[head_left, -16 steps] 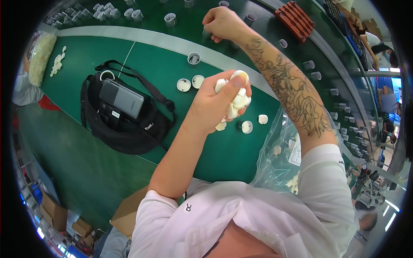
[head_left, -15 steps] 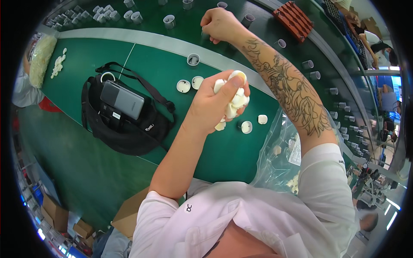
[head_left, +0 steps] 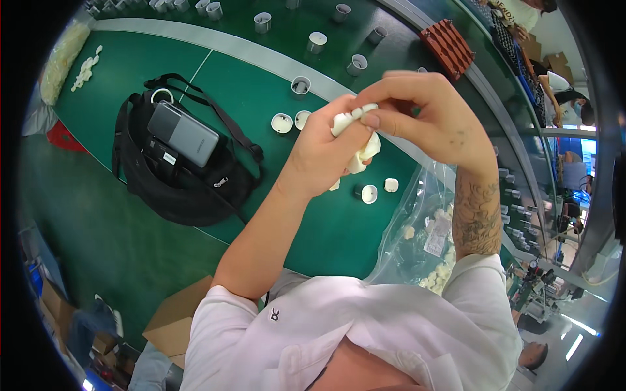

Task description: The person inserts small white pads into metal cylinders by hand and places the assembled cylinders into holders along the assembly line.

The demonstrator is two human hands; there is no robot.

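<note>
My left hand [head_left: 314,153] is closed around a bunch of small white plastic caps [head_left: 365,154], held above the green table. Against its top, the thumb and fingers of my right hand [head_left: 433,117] pinch at one of the white caps [head_left: 369,108]; the fingertips partly hide it. Just left of my left hand, short grey cups with white insides [head_left: 282,123] stand on the table, and another grey cup [head_left: 300,85] is near the belt's edge. Below my hands a grey cup [head_left: 368,193] lies tipped beside a loose white cap [head_left: 391,185].
Beyond the metal rail, a dark green conveyor belt [head_left: 293,45] carries several grey cups [head_left: 317,42]. A black bag [head_left: 169,199] with a grey power bank [head_left: 184,133] lies left. At right are a clear plastic bag of white caps [head_left: 407,232] and a red-brown block [head_left: 447,49].
My right hand has come back from over the belt to the caps in my left hand. Grey cups now show on the belt where it was. The view has shifted slightly.
</note>
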